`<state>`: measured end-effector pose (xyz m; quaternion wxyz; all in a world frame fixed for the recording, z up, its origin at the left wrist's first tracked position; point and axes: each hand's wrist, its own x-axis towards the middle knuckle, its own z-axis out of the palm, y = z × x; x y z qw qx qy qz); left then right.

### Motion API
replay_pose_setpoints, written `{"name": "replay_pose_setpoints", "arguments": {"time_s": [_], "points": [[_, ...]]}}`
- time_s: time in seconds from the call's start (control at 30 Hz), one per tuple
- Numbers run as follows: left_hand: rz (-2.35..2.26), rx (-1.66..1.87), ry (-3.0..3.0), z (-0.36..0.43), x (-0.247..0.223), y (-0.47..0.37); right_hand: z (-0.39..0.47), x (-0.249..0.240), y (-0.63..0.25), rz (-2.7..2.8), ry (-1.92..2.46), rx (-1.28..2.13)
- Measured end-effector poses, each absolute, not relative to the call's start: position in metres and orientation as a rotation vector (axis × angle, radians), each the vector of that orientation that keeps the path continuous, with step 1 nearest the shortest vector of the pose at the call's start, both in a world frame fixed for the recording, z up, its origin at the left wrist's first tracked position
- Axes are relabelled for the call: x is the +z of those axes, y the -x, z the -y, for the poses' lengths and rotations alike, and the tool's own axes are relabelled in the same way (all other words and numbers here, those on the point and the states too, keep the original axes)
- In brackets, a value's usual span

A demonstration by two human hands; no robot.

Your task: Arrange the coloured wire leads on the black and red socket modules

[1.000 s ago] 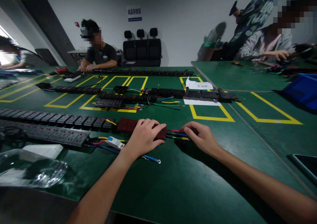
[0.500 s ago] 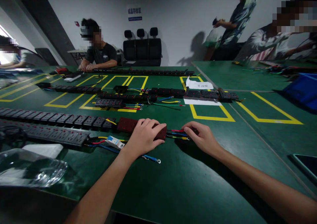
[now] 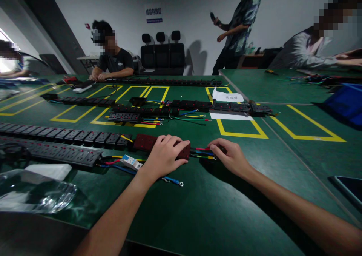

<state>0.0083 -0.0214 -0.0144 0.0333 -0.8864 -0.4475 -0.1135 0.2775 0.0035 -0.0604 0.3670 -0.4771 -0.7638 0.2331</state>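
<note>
My left hand (image 3: 169, 154) lies over the right part of a dark red socket block (image 3: 143, 142), gripping it with fingers on top and thumb at the near side. Colored wires (image 3: 199, 153) come out of the block's right end. My right hand (image 3: 229, 154) pinches the red wire's tip between thumb and forefinger. Left of the block runs a long black socket strip (image 3: 87, 136). A second black strip (image 3: 70, 154) lies nearer, with a white and blue breaker (image 3: 131, 162) on its wires. A blue wire with a ring terminal (image 3: 177, 182) extends below my left hand.
Across the green table (image 3: 181, 218) are more black strips (image 3: 192, 105), white paper (image 3: 229, 96) and a blue bin (image 3: 346, 105). A clear plastic package (image 3: 36, 192) lies at left. People sit around the table; one person (image 3: 240, 29) stands behind.
Both my hands look unchanged. The standing person in the back has moved left, holding a dark object. The person at the right has lowered their arms toward the table.
</note>
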Motion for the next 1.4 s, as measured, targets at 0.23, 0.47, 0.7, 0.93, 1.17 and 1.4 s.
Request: {"name": "replay_pose_setpoints", "arguments": {"time_s": [0.23, 0.47, 0.7, 0.93, 1.17, 1.4], "points": [[1.369, -0.353, 2.722, 0.0213, -0.0155, -0.0075, -0.0032, -0.0597, -0.2774, 1.964, 1.232, 0.61], [1.365, -0.367, 2.725, 0.0209, -0.0169, -0.007, -0.0038, -0.0604, -0.2771, 1.955, 1.223, 0.611], [1.369, -0.358, 2.724, 0.0209, -0.0158, -0.0079, -0.0041, -0.0612, -0.2778, 1.959, 1.226, 0.615], [1.355, -0.343, 2.722, 0.0212, -0.015, -0.0078, -0.004, -0.0605, -0.2777, 1.962, 1.246, 0.598], [1.306, -0.401, 2.715, 0.021, -0.0122, -0.0057, -0.0044, -0.06, -0.2769, 1.857, 1.291, 0.653], [1.295, -0.532, 2.662, 0.0214, -0.0075, -0.0052, -0.0055, -0.0554, -0.2791, 1.712, 1.197, 0.935]]}}
